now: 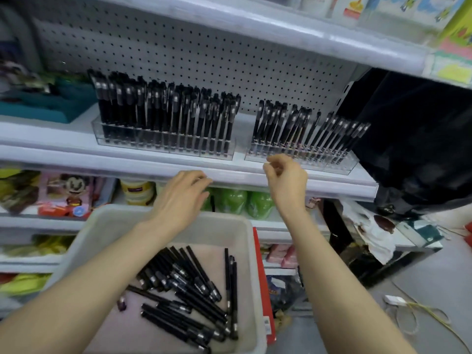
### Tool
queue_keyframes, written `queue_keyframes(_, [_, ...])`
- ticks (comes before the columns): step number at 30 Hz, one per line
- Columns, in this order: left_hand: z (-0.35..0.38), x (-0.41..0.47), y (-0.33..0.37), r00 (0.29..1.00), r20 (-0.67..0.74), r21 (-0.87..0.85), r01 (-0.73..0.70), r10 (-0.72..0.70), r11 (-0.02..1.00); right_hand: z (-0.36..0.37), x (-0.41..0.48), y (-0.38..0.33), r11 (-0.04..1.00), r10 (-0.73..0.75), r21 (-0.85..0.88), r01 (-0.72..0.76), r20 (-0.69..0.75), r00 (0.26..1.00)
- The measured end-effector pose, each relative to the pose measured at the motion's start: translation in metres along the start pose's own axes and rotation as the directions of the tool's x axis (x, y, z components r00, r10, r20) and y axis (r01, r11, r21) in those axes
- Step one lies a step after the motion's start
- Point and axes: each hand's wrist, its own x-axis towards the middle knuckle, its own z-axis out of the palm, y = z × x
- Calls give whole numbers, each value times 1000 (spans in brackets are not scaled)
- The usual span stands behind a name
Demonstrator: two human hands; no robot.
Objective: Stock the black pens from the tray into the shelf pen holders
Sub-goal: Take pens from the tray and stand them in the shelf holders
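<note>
**Pen restock: both hands up at the shelf, neither holding a pen**

The loose black pens (189,290) are lying in a messy pile on the bottom of the pale tray (229,236), mostly toward its right half and pointing every which way. A couple lie straight along the right wall. There's a small dark bit, maybe a cap (121,304), sitting by itself to the left of the pile.

The left hand (181,195) is above the far end of the tray with its fingers (201,181) stretched out and relaxed. The tips are right at the front edge of the shelf (127,159), and there's nothing in it.

The right hand (286,180) is higher, just in front of the right pen holder (298,159). It's loosely half-curled with the thumb apart, and I can't see a pen in it, though it's a bit blurry.

Up on the shelf, the left pen holder (163,144) is clear plastic and packed with upright pens. The right one is also clear, and its pens lean to the right.

Behind them is a white pegboard (178,47). A teal bin (38,106) sits at the far left of the shelf, and something big and black (408,136) hangs on the right. Green packs (235,200) sit on the level below, and a yellowish cable (421,310) is on the floor.
</note>
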Motion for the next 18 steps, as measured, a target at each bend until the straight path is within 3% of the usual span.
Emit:
queue_keyframes(6, [17, -50, -24, 998, 63, -30, 28, -26, 999, 52, -85, -13, 1000, -16, 9, 15, 222, 975])
queue_keyframes(12, [31, -79, -34, 995, 93, 22, -42, 40, 999, 87, -147, -5, 973, 207, -201, -115, 540, 816])
queue_keyframes(18, [30, -82, -32, 993, 113, 16, -30, 28, 999, 97, -162, 0, 913, 265, -408, 28, 642, 720])
